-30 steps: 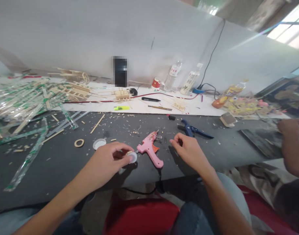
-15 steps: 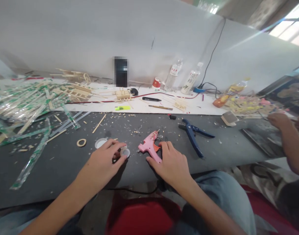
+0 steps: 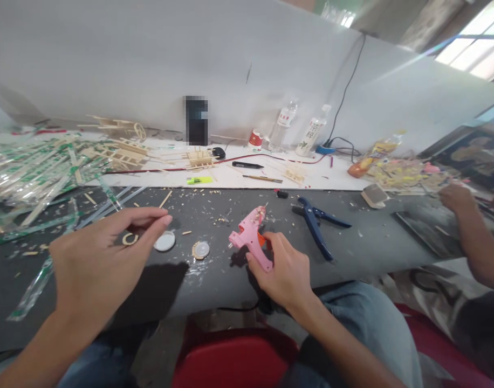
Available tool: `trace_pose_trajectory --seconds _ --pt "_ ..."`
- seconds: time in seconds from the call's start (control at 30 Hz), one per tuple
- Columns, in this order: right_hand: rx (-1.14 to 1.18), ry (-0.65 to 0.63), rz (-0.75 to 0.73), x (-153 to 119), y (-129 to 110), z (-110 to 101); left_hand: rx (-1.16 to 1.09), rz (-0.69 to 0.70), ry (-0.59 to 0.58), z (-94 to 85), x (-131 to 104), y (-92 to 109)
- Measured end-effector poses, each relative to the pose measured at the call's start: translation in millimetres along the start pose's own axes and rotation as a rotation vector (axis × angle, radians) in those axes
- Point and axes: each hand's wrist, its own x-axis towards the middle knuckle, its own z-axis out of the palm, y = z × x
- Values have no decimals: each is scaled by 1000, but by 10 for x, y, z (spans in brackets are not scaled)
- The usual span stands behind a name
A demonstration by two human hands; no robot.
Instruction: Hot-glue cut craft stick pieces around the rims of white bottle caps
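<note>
My right hand point(image 3: 283, 258) grips the handle of a pink hot glue gun point(image 3: 251, 237), whose nozzle points away from me, with a finger near the orange trigger. My left hand point(image 3: 105, 248) is lifted over the table at the left, thumb and fingertips pinched together; what they hold, if anything, is hidden. Between the two hands lies a round white cap with a wooden ring around its edge point(image 3: 200, 249). A second white disc point(image 3: 165, 241) rests just beyond my left fingertips. Partly hidden behind that hand is a wooden ring point(image 3: 130, 238).
Blue cutting pliers point(image 3: 317, 226) lie right of the glue gun. Wrapped wooden sticks point(image 3: 36, 167) pile up at the left. Small stick models point(image 3: 200, 157), a highlighter point(image 3: 199, 180), a paper cup point(image 3: 255, 139) and bottles point(image 3: 310, 132) stand behind. Another person's arm point(image 3: 473, 231) reaches in at right.
My left hand has let go of the white cap and moved left and up into a pinch. My right hand has closed around the glue gun's handle and tilted it slightly.
</note>
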Motion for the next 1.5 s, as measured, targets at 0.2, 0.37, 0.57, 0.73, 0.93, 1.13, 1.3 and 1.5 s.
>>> trace_pose_trajectory --seconds 0.2,0.37,0.57,0.73,0.93,1.13,1.3,1.5 --pt "526 -68 -70 -59 -12 -48 -156 73 -148 145 -76 173" --pt "972 -251 -2 -129 -47 12 -294 199 -286 278 -204 305" --pt "1350 -299 172 -167 -13 186 -329 194 -290 347 -254 339" --pt "1537 -304 283 -170 -78 212 -329 128 -333 436 -230 374" --pt "1590 -301 320 -192 -139 198 -337 59 -358 622 -223 478" --pt "1566 -284 335 -216 -144 198 -327 79 -299 609 -213 531" --pt "1501 -266 318 -222 -159 165 -293 164 -246 584 -215 493" --pt "1211 -181 236 -203 -105 164 -256 358 -299 635 -303 391"
